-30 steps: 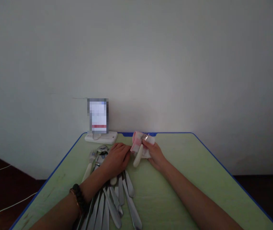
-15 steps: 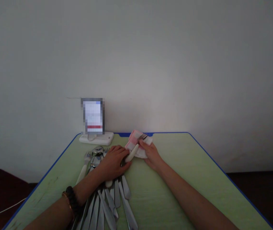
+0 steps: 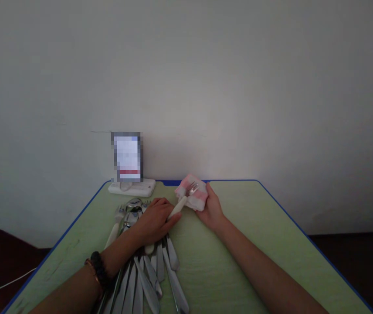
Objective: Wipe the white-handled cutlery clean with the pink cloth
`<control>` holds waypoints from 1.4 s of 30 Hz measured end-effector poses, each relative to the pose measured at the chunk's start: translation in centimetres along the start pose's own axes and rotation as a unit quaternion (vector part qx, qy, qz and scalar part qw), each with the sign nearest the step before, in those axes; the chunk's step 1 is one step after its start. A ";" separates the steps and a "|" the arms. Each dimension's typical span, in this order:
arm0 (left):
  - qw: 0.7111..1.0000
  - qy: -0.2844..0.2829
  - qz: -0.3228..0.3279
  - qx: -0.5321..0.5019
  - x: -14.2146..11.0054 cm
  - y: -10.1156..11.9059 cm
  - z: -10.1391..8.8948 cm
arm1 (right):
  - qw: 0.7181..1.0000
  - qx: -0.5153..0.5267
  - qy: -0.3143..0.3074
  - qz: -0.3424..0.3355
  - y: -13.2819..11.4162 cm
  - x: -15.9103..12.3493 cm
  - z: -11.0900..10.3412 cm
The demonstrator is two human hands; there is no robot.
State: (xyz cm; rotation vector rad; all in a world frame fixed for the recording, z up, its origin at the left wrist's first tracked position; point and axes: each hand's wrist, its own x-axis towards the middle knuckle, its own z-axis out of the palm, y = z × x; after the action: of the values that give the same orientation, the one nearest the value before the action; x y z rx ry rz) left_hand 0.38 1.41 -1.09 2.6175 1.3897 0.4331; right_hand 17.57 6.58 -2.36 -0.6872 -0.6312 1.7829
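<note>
My left hand [image 3: 158, 222] is closed on the cream handle of a small fork [image 3: 178, 208], between thumb and fingers. The fork's metal tines point away to the right and lie over a folded pink and white cloth [image 3: 199, 197]. My right hand [image 3: 211, 209] grips that cloth from the right and below, its fingers partly hidden behind it. Beneath my left hand and forearm lies a pile of cutlery [image 3: 147, 283]: metal handles fan out toward me, with spoon bowls [image 3: 133, 213] and another cream-handled fork [image 3: 116, 224] at the far left.
The green table [image 3: 239, 244] has a blue edge and stands against a grey wall [image 3: 186, 87]. At its back left, a phone with a blurred screen [image 3: 127, 157] stands on a white base [image 3: 132, 188]. Thin white cables [image 3: 6, 283] run at the lower left.
My left hand has taken hold of the fork's handle. My right thumb has let go of the fork, and that hand now holds only the cloth, spread flatter under the tines.
</note>
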 end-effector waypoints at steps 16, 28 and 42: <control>1.000 -0.008 0.022 -0.006 0.0 0.1 -0.3 | 0.998 -0.052 -0.045 0.003 0.4 -0.6 0.2; 0.999 -0.014 0.043 0.000 -0.1 0.3 -0.4 | 0.996 -0.073 -0.039 -0.045 0.8 -0.4 0.1; 1.000 -0.009 0.017 0.010 -0.2 0.3 -0.1 | 0.993 -0.107 -0.047 -0.019 0.8 -0.6 0.0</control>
State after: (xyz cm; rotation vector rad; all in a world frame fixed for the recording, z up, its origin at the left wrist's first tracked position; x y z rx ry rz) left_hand 0.52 1.09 -0.99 2.6576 1.3517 0.4010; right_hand 17.22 5.76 -2.86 -0.7336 -0.9037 1.7363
